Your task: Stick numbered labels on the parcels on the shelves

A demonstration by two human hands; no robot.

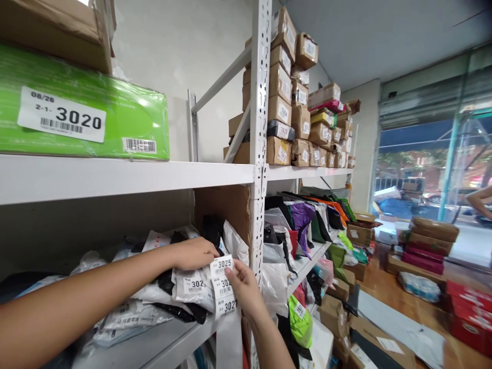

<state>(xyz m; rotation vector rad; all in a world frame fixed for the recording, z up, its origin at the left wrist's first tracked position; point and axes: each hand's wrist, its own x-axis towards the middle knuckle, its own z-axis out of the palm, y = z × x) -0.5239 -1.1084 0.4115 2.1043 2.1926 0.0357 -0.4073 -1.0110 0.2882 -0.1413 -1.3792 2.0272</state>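
My right hand (244, 284) pinches a strip of white number labels (224, 287) between thumb and fingers. Printed on it are 3025 and 3027, with a number between them partly under my thumb; its blank tail hangs down past the shelf edge. Close to the strip's top end, my left hand (196, 253) has its fingers bent together over the parcels; what they grip is hidden. Just below that hand lies a white plastic mailer bag (194, 289) with a label on it. More white and black bags (134, 312) are piled to the left on the same shelf.
A green box (138, 115) labelled 3020 sits on the upper white shelf (126, 177). To the right, a perforated upright (259, 102) divides the racks. Beyond it are stacked cardboard boxes (280, 82) and coloured bags (302, 218). Several boxes (430, 238) stand on the wooden floor. Another person's arm (480, 200) shows at the far right.
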